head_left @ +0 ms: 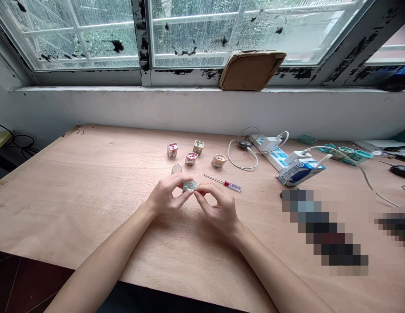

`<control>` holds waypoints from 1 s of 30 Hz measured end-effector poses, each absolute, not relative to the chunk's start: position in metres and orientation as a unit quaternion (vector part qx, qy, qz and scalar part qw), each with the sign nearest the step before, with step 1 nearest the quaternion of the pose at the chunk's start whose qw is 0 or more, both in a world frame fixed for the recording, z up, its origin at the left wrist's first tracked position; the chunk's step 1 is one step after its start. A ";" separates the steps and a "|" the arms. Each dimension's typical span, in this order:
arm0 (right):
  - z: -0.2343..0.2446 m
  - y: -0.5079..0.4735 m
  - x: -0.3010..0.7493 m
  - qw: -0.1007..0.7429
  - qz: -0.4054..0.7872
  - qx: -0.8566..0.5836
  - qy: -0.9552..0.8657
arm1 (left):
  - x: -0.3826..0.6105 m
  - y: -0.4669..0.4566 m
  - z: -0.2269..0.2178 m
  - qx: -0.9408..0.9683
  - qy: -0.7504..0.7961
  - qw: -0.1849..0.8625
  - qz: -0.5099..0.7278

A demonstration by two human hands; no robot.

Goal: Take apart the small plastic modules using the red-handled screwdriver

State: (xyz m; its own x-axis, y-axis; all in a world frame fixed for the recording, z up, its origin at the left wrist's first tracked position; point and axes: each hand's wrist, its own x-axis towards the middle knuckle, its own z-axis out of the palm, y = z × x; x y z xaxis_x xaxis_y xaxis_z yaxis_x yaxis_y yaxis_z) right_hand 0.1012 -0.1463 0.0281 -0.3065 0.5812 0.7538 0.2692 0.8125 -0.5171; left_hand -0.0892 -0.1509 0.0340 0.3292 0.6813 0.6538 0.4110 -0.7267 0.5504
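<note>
Both my left hand and my right hand pinch a small pale green and white plug adapter housing between their fingertips, above the middle of the wooden table. Just right of my right fingers lies a small screwdriver with a red and clear handle. Beyond my hands stand several small opened adapter parts: a pink-and-white one, another, a beige one, a cream one, and a clear shell.
A white power strip with a plugged-in charger and coiled white cable lies at the back right. A crumpled milk carton, teal adapters and a dark mouse lie beyond it. A pixelated patch covers the table's right front.
</note>
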 end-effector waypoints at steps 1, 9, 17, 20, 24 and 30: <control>0.028 -0.146 0.101 0.527 0.148 -0.267 -0.793 | -0.089 -0.151 0.034 0.801 0.341 0.147 0.469; 0.027 -0.146 0.099 0.534 0.152 -0.275 -0.785 | -0.089 -0.149 0.031 0.800 0.338 0.152 0.472; 0.025 -0.147 0.098 0.537 0.164 -0.282 -0.778 | -0.089 -0.149 0.028 0.802 0.342 0.147 0.468; 0.023 -0.146 0.098 0.541 0.189 -0.293 -0.765 | -0.089 -0.149 0.028 0.802 0.346 0.151 0.463; 0.018 -0.144 0.098 0.545 0.224 -0.297 -0.752 | -0.088 -0.150 0.029 0.796 0.350 0.166 0.465; 0.009 -0.139 0.100 0.534 0.289 -0.314 -0.730 | -0.092 -0.145 0.024 0.766 0.379 0.249 0.455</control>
